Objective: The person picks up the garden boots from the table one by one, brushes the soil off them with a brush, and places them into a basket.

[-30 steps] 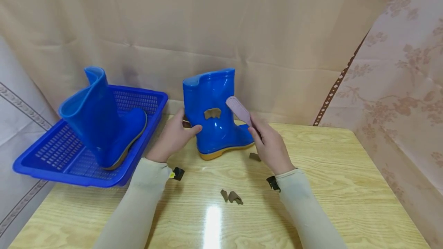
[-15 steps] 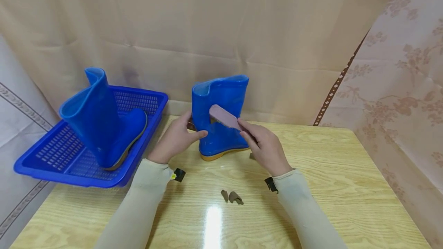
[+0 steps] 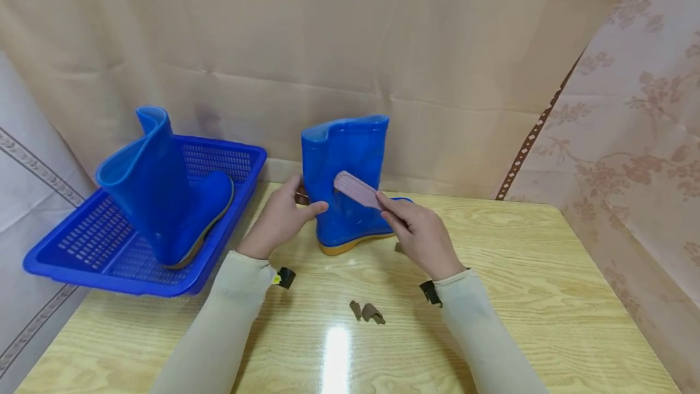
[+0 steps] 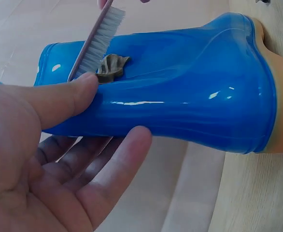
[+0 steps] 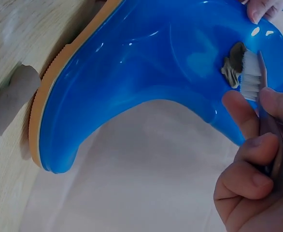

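A blue rain boot (image 3: pixel 350 148) with an orange sole stands on the table. My left hand (image 3: pixel 279 217) holds it at the back of the shaft, thumb on the near side and the other fingers behind. In my right hand (image 3: pixel 421 233) is a scrubbing brush (image 3: pixel 356 189) with a pinkish back, gripped by its handle. The right wrist view shows its white bristles (image 5: pixel 250 77) against a brown, clay-like lump (image 5: pixel 230 72) on the shaft. From the head view the brush back hides most of that lump.
A blue perforated basket (image 3: pixel 137 289) at the left holds a second blue boot (image 3: pixel 164 193). Brown crumbs (image 3: pixel 372 314) lie on the table (image 3: pixel 519 297) in front, and another brown piece (image 5: pixel 13 99) lies by the sole. A beige curtain (image 3: pixel 465 78) hangs behind.
The brush has swung left and down from the shaft's front edge onto the brown lump, covering it. The boot has shifted slightly right, and my left hand has followed.
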`<state>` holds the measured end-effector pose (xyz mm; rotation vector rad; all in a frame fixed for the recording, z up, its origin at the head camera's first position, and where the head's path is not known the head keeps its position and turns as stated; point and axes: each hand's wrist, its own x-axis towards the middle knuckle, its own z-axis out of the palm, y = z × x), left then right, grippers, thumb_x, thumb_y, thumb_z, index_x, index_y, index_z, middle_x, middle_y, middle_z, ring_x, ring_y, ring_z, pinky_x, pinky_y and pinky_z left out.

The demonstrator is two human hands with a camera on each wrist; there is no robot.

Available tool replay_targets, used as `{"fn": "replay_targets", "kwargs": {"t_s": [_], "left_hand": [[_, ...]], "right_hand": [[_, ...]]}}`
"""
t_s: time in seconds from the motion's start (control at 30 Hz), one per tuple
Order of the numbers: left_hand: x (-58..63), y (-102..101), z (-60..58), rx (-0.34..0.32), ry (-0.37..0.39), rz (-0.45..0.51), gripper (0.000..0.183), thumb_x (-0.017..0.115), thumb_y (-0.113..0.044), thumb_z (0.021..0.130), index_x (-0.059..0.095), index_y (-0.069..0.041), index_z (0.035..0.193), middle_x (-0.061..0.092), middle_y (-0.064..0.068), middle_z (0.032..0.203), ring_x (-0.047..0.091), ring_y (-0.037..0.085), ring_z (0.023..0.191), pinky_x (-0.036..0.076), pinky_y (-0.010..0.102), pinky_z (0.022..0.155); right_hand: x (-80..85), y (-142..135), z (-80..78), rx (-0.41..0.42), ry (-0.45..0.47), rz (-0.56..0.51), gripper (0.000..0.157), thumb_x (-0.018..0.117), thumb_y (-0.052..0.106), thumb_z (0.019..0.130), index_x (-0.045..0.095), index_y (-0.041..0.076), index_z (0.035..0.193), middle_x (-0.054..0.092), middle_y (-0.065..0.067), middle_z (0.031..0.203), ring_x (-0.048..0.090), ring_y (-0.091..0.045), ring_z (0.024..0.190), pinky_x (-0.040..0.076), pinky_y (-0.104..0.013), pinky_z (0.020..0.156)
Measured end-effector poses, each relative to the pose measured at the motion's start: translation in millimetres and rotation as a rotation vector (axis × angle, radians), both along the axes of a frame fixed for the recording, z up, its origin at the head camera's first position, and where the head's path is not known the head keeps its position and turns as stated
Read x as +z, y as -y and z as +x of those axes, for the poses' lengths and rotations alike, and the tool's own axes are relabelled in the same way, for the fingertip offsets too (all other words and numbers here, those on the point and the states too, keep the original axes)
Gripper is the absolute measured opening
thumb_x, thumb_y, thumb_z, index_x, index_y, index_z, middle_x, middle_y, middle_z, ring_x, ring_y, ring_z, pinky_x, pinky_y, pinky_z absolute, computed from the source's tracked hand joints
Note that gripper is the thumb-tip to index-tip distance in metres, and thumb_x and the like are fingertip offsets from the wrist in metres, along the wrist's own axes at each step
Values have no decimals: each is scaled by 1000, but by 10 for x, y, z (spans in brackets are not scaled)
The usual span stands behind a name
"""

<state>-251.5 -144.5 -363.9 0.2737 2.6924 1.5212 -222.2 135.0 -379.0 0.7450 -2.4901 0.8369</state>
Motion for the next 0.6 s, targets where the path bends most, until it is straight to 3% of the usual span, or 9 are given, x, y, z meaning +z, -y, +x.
{"fn": "replay_targets", "kwargs": {"t_s": [0.2,0.6], "left_hand": [[-21,-12,-20,45,15,21,57,69,-29,101,44,-10,149,61,14,122,62,31,111,60,44,87],[-57,-3,-46,86,4,24,56,69,-30,101,44,-9,146,61,14,123,63,31,110,61,45,88]], "right_hand": [[29,-42,11,-22,59,13,42,65,18,103,61,21,145,68,4,84,43,-11,56,36,-27,50],[68,-103,13,-97,157,47,40,65,21,104,62,21,144,69,0,85,41,-12,52,33,-27,47]]}}
